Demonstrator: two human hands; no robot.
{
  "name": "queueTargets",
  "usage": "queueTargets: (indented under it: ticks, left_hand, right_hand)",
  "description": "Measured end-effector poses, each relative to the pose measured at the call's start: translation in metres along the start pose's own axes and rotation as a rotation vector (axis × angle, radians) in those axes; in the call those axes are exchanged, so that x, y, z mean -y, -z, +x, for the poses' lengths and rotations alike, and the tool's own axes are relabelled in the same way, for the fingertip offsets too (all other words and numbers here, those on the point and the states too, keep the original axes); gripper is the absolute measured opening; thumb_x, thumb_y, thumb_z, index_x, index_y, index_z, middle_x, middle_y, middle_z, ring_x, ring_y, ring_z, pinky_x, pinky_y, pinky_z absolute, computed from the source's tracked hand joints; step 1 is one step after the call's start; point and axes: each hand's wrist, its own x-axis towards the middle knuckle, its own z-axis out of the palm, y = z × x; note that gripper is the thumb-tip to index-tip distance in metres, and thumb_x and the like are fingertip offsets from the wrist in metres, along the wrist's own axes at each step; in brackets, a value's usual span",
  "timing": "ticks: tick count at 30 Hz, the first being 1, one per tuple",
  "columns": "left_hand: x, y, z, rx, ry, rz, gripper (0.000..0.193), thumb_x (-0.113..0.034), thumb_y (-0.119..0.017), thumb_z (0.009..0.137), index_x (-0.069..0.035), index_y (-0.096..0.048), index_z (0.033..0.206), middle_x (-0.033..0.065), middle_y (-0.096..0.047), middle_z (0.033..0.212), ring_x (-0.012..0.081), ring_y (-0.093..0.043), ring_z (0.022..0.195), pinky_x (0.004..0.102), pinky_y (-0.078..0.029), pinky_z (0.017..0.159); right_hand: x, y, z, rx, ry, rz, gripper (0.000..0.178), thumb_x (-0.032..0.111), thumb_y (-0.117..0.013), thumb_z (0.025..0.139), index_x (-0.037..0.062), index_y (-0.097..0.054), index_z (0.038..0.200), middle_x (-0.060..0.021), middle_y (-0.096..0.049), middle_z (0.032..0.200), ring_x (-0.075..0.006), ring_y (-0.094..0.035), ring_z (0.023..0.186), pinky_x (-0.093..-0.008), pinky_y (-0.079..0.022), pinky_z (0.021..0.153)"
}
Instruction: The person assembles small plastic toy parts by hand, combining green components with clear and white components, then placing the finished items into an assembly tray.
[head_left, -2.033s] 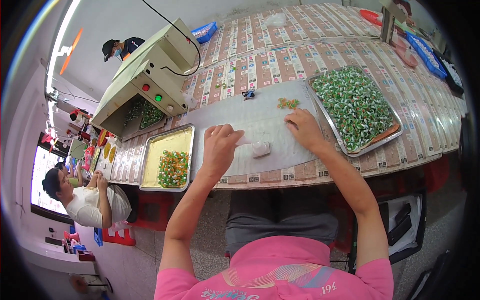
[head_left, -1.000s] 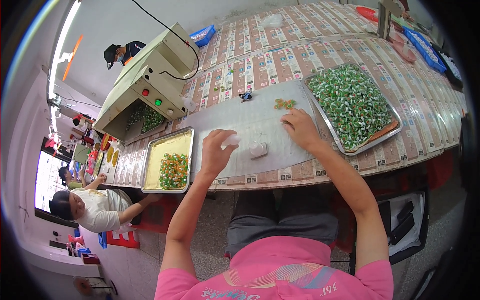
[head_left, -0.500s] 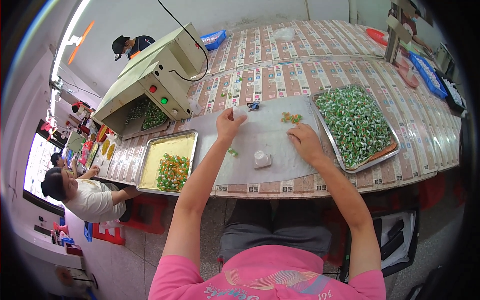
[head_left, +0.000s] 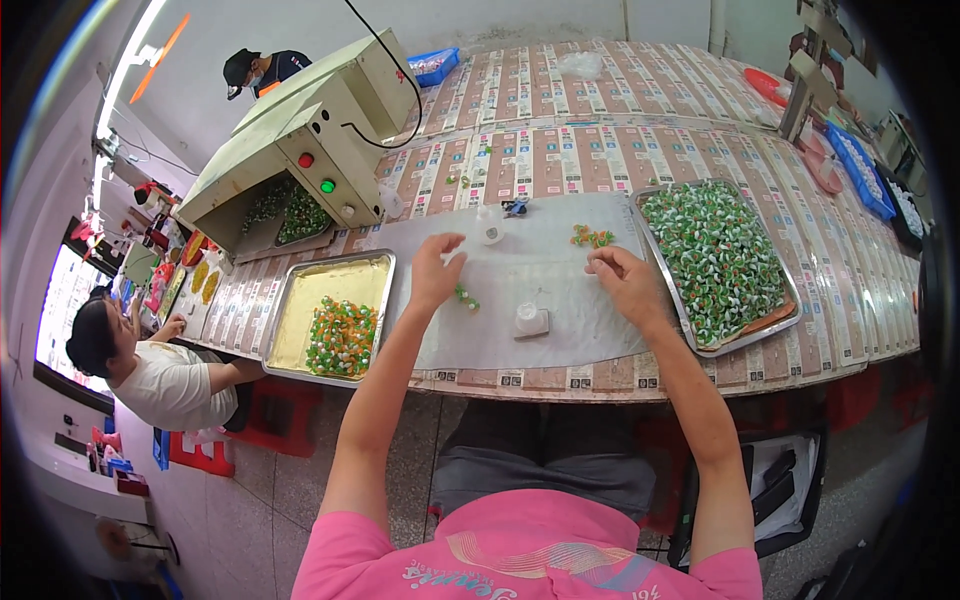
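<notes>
My left hand (head_left: 437, 272) hovers over a white sheet (head_left: 440, 350), its fingers apart and holding nothing. Just beyond its fingertips stands a small translucent white container (head_left: 490, 230), with a small dark blue object (head_left: 514, 207) beside it. My right hand (head_left: 628, 285) has thumb and forefinger drawn together; whatever is between them is too small to make out. Close to those fingers lies a small cluster of orange and green pieces (head_left: 592, 236). A few green and white pieces (head_left: 466, 297) rest near my left hand. A round white container (head_left: 530, 318) sits on a small grey block between my forearms.
At right, a metal tray (head_left: 712, 345) is filled with green and white pieces; another tray (head_left: 285, 371) at left holds green, orange and white ones. A beige machine (head_left: 290, 150) with red and green buttons stands back left. A person (head_left: 170, 390) sits at left.
My left hand has let go of the small white container, which now stands on the sheet, and has drawn back toward me. My right hand has shifted slightly.
</notes>
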Motion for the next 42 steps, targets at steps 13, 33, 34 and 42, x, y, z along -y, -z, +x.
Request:
queueTargets:
  ticks: [13,33,34,42]
  left_hand:
    - [-0.019,0.027,-0.077,0.1,-0.171,0.22,0.018,0.005,-0.064,0.079,-0.003,-0.069,0.094,0.0113,-0.063,0.091,0.0307,-0.059,0.092,0.0378,-0.049,0.078]
    - [0.019,0.07,-0.102,-0.08,-0.001,0.226,0.04,-0.003,-0.079,0.07,-0.008,-0.067,0.108,0.0101,-0.059,0.111,0.0282,-0.054,0.105,0.0366,-0.046,0.09]
    - [0.023,0.074,-0.102,-0.042,-0.004,0.217,0.038,-0.004,-0.078,0.07,-0.008,-0.068,0.107,0.0098,-0.059,0.111,0.0283,-0.054,0.106,0.0367,-0.046,0.091]
    - [0.024,0.062,-0.102,-0.081,-0.068,0.207,0.022,-0.001,-0.075,0.074,-0.005,-0.069,0.095,0.0073,-0.064,0.097,0.0268,-0.059,0.094,0.0352,-0.048,0.083]
  right_hand:
    - [0.016,0.0,0.01,0.242,-0.404,0.603,0.03,0.019,-0.059,0.099,0.0056,-0.058,0.125,-0.0079,-0.068,0.109,-0.015,-0.067,0.096,-0.0271,-0.053,0.079]
    - [0.018,-0.036,0.012,0.192,-0.342,0.461,0.022,0.009,-0.064,0.093,0.0023,-0.058,0.114,-0.0073,-0.066,0.105,-0.0166,-0.066,0.092,-0.0274,-0.053,0.074]
    - [0.016,-0.04,0.011,0.185,-0.297,0.441,0.023,0.009,-0.064,0.093,0.0017,-0.058,0.114,-0.0075,-0.066,0.105,-0.0165,-0.066,0.092,-0.0275,-0.053,0.074]
    - [0.042,-0.051,-0.011,0.16,-0.249,0.393,0.027,0.004,-0.068,0.089,-0.0002,-0.061,0.115,-0.0076,-0.066,0.103,-0.0147,-0.066,0.088,-0.0282,-0.055,0.076]
